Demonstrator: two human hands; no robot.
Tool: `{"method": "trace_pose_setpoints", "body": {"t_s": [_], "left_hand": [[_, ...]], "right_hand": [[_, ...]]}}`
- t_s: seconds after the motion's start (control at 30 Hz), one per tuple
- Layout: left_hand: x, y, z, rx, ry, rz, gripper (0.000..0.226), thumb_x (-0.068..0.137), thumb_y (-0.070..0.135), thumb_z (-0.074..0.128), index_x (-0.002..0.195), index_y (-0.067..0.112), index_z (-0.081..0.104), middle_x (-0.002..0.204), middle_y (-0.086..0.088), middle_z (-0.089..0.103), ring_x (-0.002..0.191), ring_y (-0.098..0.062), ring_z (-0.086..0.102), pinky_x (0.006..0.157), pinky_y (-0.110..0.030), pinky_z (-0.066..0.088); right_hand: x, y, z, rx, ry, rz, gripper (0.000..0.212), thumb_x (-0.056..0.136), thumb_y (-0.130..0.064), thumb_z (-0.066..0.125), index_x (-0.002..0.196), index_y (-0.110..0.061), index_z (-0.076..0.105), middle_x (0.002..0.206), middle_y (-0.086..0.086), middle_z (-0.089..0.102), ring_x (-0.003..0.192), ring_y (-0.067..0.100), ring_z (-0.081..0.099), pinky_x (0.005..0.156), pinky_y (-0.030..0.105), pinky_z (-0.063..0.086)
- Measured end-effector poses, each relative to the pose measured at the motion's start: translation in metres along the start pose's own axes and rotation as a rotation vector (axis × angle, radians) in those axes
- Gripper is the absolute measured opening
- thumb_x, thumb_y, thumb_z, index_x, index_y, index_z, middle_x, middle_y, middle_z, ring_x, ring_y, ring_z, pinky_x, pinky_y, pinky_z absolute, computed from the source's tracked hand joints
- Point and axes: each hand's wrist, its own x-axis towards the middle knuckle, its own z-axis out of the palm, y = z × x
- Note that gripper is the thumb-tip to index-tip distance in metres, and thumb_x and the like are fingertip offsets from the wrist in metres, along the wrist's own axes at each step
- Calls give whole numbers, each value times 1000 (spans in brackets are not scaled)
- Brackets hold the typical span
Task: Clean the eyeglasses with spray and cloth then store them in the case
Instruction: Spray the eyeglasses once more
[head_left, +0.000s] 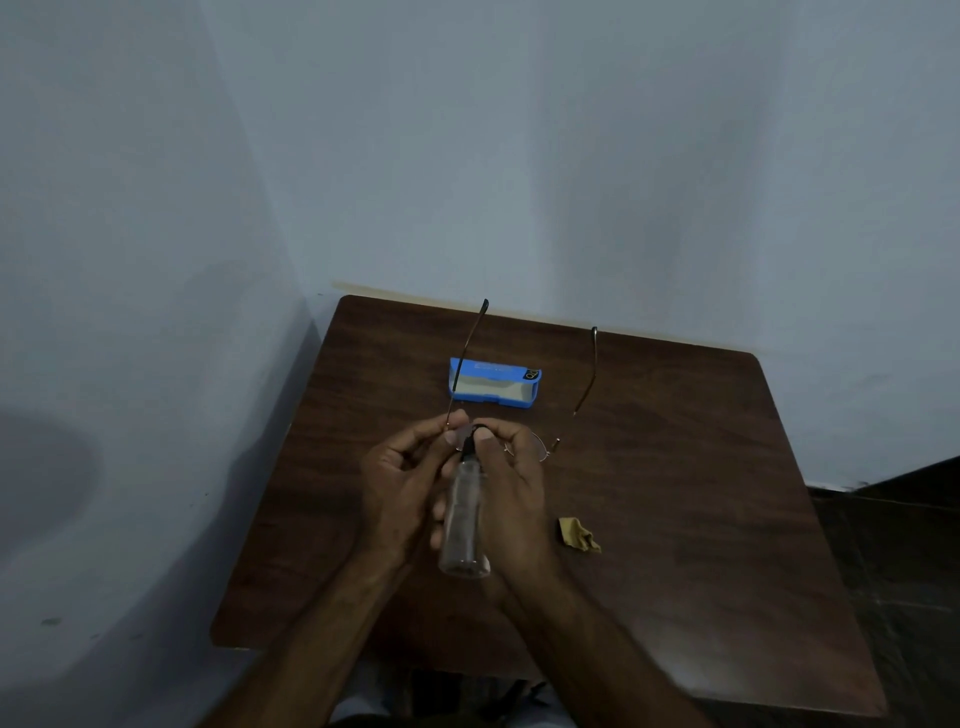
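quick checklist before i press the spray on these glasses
1. Eyeglasses held steady: ok, the left hand pinches the frame, temples unfolded.
2. Spray bottle gripped: ok, the right hand holds it with the black nozzle end toward the frame.
3. Nozzle aimed at a lens: cannot tell, fingers hide the opening.
4. Liquid in the bottle: cannot tell, it looks clear throughout.
5. Cloth ready: ok, it lies crumpled on the table, to the right of the hands.
6. Case ready: ok, it lies open on the table beyond the hands.
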Motion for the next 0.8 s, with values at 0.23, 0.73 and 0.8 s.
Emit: {"method": "trace_pose_setpoints", "body": {"t_s": [0.23, 0.73, 0.8], "left_hand": [[0, -1, 1, -7, -26, 15, 24, 99, 4, 64, 119, 11, 76, 93, -6, 80, 60, -8, 70, 53, -21, 58], [1, -7, 9, -70, -26, -59, 31, 88, 30, 77, 116, 17, 80, 80, 6, 78, 63, -2, 70, 61, -22, 56], [3, -10, 10, -62, -22, -54, 24, 96, 19, 73, 118, 15, 79, 89, 4, 81, 75, -8, 76, 69, -31, 60]], "right_hand": [[6, -4, 0, 62, 1, -40, 14, 109, -23, 46, 119, -14, 51, 80, 16, 64, 50, 28, 59, 45, 32, 52], [7, -22, -11, 92, -7, -199, 18, 110, -26, 44, 126, -22, 51, 78, 13, 68, 51, 25, 61, 44, 33, 53], [5, -20, -19, 29, -17, -295, 22, 109, -26, 44, 130, -22, 49, 81, 10, 69, 53, 27, 61, 47, 35, 55]]}}
